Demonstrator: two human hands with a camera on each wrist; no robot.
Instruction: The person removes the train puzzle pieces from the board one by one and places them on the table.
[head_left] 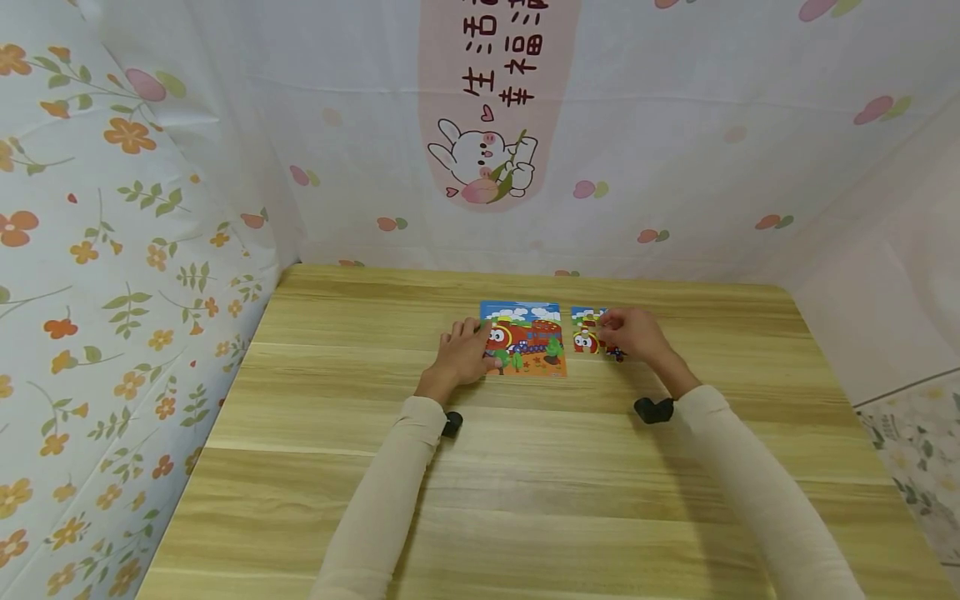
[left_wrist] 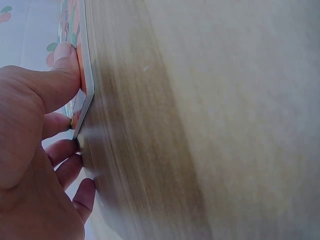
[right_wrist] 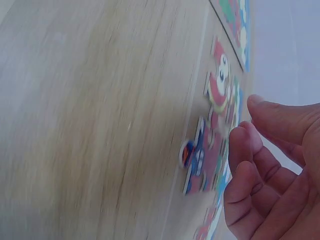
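One picture board (head_left: 542,337), flat on the table (head_left: 525,483); its printed train points left, face at the board's left end. Board looks longer side to side in the head view, but the angle is oblique, so can't confirm long axis. Left hand (head_left: 459,357) at the board's near-left corner: thumb on top, fingers spread loosely at the left edge, steadying not wrapped. Puzzle pieces (head_left: 586,342) just right of the board, narrow gap, cluster running away from it; train face nearest, also pointing left. Right hand (head_left: 634,335) right of the board over the pieces, thumb and fingertips narrow; can't tell if they pinch anything.
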